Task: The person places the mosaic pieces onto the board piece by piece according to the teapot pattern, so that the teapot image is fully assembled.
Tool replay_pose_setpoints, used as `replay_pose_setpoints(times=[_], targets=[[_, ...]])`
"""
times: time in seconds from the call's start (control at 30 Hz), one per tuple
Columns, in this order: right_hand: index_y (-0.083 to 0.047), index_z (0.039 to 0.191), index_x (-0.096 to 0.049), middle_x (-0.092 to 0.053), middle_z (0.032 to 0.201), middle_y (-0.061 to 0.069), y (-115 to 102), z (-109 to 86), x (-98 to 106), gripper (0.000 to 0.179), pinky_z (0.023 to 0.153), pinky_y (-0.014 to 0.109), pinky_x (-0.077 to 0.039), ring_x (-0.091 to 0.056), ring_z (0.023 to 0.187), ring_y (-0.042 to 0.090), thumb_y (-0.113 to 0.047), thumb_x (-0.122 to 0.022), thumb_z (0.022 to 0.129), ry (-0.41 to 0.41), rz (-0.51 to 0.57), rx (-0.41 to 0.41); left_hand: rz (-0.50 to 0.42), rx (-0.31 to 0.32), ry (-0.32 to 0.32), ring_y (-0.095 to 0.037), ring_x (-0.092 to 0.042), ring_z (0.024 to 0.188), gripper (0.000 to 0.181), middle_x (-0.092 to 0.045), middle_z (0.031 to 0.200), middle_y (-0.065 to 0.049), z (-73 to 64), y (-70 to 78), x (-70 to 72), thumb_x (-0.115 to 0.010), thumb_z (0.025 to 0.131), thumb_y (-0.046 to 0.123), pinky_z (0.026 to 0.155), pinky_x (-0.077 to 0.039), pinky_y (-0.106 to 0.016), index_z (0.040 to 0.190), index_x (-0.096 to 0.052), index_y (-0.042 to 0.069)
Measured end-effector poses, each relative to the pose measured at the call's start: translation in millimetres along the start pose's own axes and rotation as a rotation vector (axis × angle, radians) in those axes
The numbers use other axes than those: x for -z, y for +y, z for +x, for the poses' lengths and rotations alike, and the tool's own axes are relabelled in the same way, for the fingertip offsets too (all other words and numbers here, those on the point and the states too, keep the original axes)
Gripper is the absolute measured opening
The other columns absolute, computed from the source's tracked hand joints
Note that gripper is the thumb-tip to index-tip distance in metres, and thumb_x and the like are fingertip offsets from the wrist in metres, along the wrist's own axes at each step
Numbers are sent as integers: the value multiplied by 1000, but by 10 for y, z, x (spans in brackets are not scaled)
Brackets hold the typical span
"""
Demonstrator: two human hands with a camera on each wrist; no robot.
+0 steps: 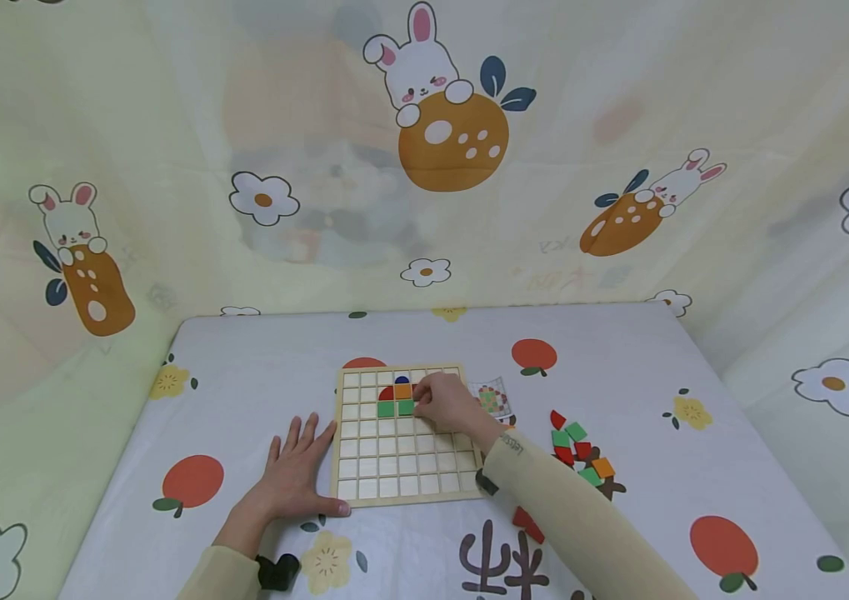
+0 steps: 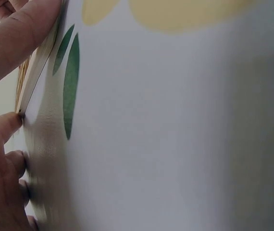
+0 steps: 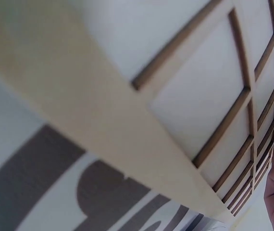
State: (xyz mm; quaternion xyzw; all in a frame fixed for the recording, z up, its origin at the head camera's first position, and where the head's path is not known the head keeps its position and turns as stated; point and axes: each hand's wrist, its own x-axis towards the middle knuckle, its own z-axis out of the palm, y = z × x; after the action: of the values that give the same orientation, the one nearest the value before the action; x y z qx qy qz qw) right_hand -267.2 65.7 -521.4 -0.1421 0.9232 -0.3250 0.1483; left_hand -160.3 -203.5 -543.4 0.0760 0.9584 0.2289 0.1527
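A wooden grid board (image 1: 375,502) lies on the table with square cells. Near its top sit a blue piece (image 1: 402,380), an orange square (image 1: 402,392), a red rounded piece (image 1: 387,393) and two green squares (image 1: 386,409). My right hand (image 1: 445,402) reaches over the board, its curled fingertips at a small red piece (image 1: 415,387) beside the orange square, mostly hidden by the fingers. My left hand (image 1: 297,471) is spread flat at the board's left side, thumb at the lower left corner and fingertips near the edge. In the left wrist view the thumb (image 2: 19,41) rests along the board's side.
A small printed card (image 1: 491,398) with a coloured pattern lies right of the board, partly behind my right wrist. Farther right is a loose pile of red, green and orange pieces (image 1: 576,432). More red pieces (image 1: 527,525) lie beside my right sleeve. A patterned cloth covers the table.
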Motion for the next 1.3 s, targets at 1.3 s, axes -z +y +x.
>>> replay_pose_setpoints(times=[1.3], targets=[[0,117,-72,-73,101,10,644,-517,763,25,75,31,-55,-65,88,19,-13,-70,96,123,114,-22,-3,-8,-6,-46,2,159,130,-11,172,-19,-11,-9,14,-89,59,63,122,-1,-73,162,-29,13]])
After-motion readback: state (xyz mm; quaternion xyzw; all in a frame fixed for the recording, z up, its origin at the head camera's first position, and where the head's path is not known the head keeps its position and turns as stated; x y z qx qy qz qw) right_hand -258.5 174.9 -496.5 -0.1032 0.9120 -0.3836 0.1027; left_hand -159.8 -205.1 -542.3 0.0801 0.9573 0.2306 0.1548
